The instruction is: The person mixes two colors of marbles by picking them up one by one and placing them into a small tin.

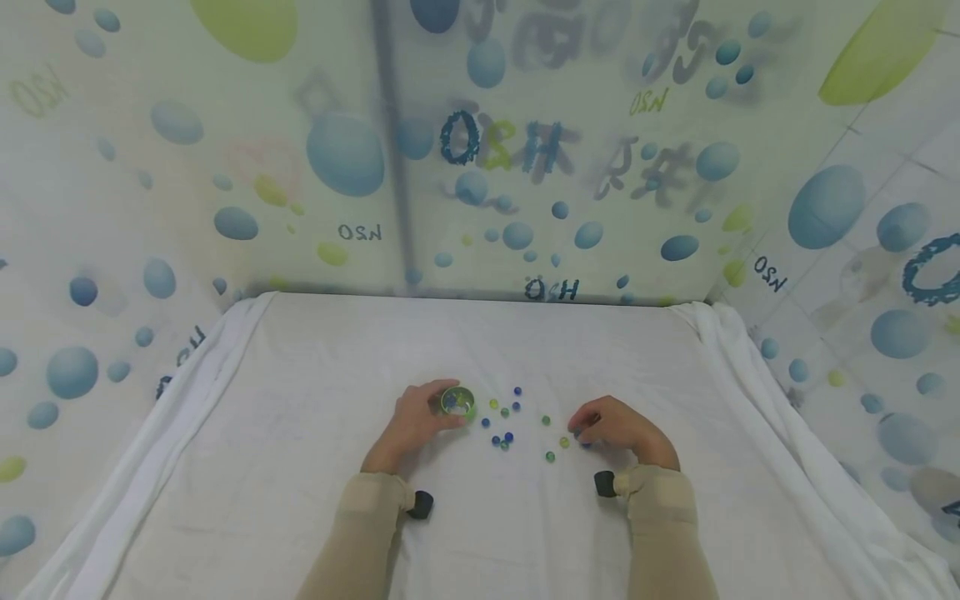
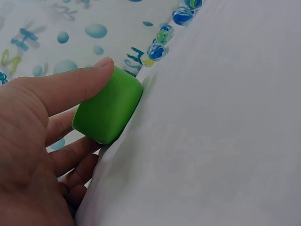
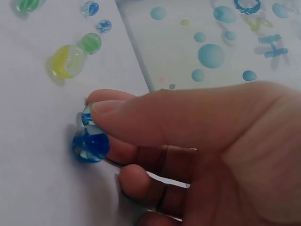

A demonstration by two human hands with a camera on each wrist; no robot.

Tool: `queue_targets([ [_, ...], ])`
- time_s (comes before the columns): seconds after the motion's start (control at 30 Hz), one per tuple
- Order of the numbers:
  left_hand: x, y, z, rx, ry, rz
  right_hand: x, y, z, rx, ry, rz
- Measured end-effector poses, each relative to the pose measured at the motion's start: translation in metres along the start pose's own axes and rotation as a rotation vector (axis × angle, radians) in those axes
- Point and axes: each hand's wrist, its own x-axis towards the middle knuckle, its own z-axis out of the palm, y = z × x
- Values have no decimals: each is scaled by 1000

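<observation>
My left hand [image 1: 414, 417] grips a small green cup [image 2: 112, 107] by its side, thumb on one side and fingers on the other. In the head view a few marbles show inside the cup, which stands on or just over the white cloth. On the right, my right hand [image 1: 621, 427] pinches a clear marble with blue inside [image 3: 86, 116] between thumb and index finger, mostly hidden by the thumb. Another blue marble [image 3: 91, 145] lies right beside it, near the fingertips. Close by is a yellow marble [image 3: 68, 61] with a green marble [image 3: 91, 43] behind it.
Several more blue, green and yellow marbles lie scattered between the hands, among them a blue marble [image 1: 517, 390] and a green marble [image 1: 551, 457]. White cloth [image 1: 480, 533] covers the table. Patterned curtains [image 1: 345, 154] stand behind and at both sides.
</observation>
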Motion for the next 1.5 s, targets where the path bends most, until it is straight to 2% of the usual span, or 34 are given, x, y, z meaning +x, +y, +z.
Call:
queue_targets([
  [0.3, 1, 0, 0, 7, -4, 3, 3, 1, 1, -13, 10, 38],
  [0.63, 2, -3, 2, -1, -5, -2, 6, 4, 3, 10, 13, 21],
  [0.83, 3, -4, 3, -5, -2, 1, 6, -2, 3, 9, 47, 32],
  [1.1, 2, -3, 1, -10, 0, -4, 11, -9, 8, 18, 61, -25],
  [1.3, 2, -4, 2, -10, -1, -8, 16, -14, 16, 50, 76, -102],
  [1.5, 3, -5, 3, -15, -7, -13, 20, -22, 25, 73, 100, -116],
])
